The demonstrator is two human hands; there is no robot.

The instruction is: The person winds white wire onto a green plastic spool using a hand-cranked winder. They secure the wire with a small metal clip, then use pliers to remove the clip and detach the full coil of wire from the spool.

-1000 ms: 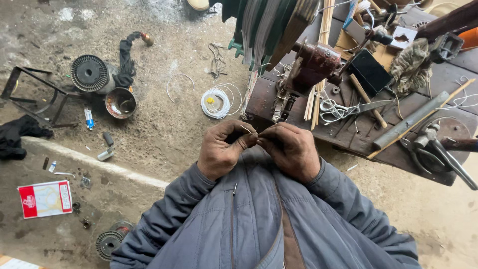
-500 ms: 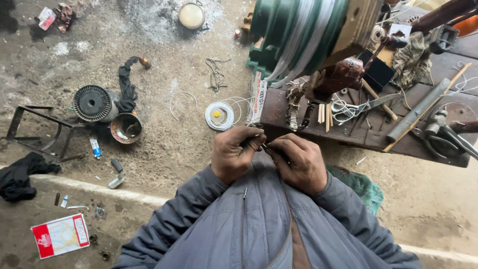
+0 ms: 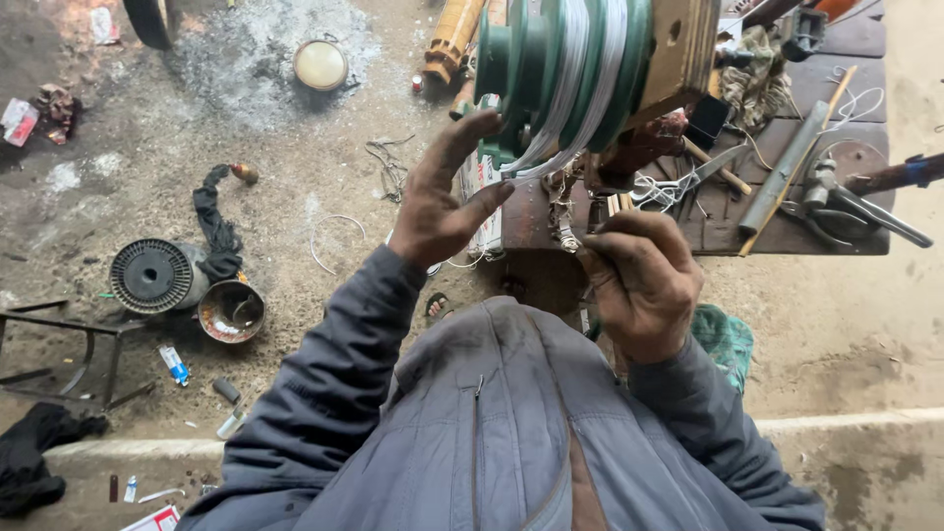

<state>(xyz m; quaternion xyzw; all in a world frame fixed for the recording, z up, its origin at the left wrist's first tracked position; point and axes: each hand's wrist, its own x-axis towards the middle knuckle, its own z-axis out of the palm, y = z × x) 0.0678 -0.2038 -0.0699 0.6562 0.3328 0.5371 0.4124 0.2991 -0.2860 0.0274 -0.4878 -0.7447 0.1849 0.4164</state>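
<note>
**Left hand up at green spool, right hand curled low by desk edge**

Left hand [image 3: 442, 202] raised, fingers spread wide open, fingertips touching the near rim of the green spool [image 3: 536, 69]. It grips nothing; palm faces the spool. Spool is large, upright on its side, wound with bands of pale wire [image 3: 580, 79], and sits at the near left end of the desk [image 3: 787, 231] against a wooden block [image 3: 683, 49].

Right hand [image 3: 639, 280] lower, near the desk's front edge, fingers curled in loosely, back of hand to camera. Cannot tell if it pinches anything; fingertips are hidden from view. Both hands dark with grime. Grey jacket [image 3: 492, 433] sleeves on both arms.

On the desk, right of the spool: a metal bar [image 3: 782, 172] lying slanted, pliers [image 3: 865, 211] near the right edge, scissors [image 3: 688, 182], loose white wire and rag bits.

Floor on the left, well apart from the hands: black ribbed wheel [image 3: 149, 275] lying flat, rusty tin bowl [image 3: 231, 310] just beside it, black cloth strip [image 3: 214, 221] touching the wheel, a round lid [image 3: 320, 64] up top in ash, a metal frame [image 3: 59, 344] at the far left, small tubes and scraps scattered about. Green cloth [image 3: 726, 339] under the right forearm.
</note>
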